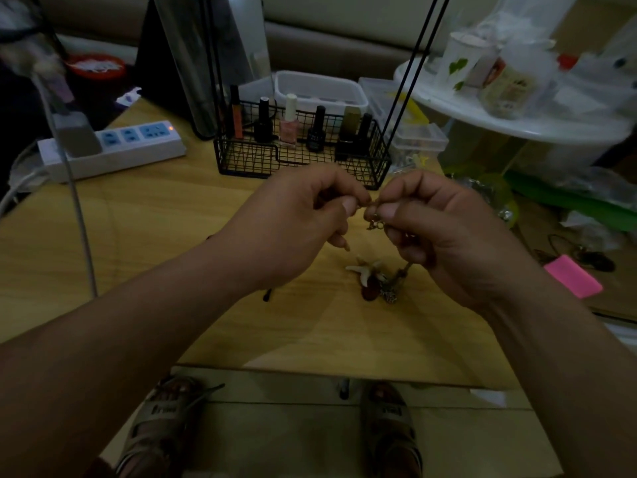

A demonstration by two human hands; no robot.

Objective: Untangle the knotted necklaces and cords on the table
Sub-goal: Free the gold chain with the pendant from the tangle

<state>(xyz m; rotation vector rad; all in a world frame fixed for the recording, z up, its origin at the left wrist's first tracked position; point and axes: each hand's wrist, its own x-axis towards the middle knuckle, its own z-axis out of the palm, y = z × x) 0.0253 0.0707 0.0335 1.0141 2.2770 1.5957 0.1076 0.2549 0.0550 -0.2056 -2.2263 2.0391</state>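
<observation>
- The wooden table point(155, 236) lies beneath both raised hands.
- Left hand point(293, 222) and right hand point(448, 236) each pinch the necklace point(405, 270) between thumb and forefinger, tips almost touching.
- Its charm cluster point(379, 284) hangs below the right hand and seems to rest on the table; leaving it there should keep the chain slack.
- The knot point(371, 204) between the fingertips is too small to read; loops are probably best teased apart, not tugged.

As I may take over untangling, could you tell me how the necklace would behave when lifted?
Likely floppy: the necklace droops from the left hand and right hand to the table. Its bunched charms probably snag. Seems light: pinches alone hold it.
</observation>
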